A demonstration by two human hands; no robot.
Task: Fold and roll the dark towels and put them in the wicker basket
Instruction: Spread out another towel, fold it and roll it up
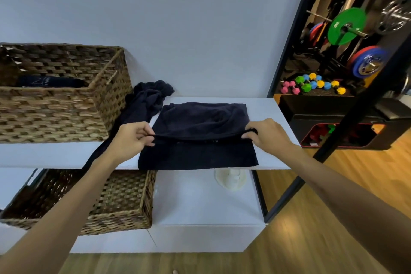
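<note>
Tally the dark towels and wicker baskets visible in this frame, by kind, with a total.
Dark towels: 3, namely the dark navy towel being folded on the white shelf, the crumpled dark towel beside it, and the rolled dark towel in the upper basket.
Wicker baskets: 2, namely the upper woven wicker basket and the lower woven wicker basket.
Total: 5

Two bare forearms come up from the bottom edge, one on each side, with no sleeve showing on either. The left hand and the right hand wear no gloves, rings, watch or wristbands (the wrists show plainly on both sides). The fingernails that show look short and unpainted.
</note>
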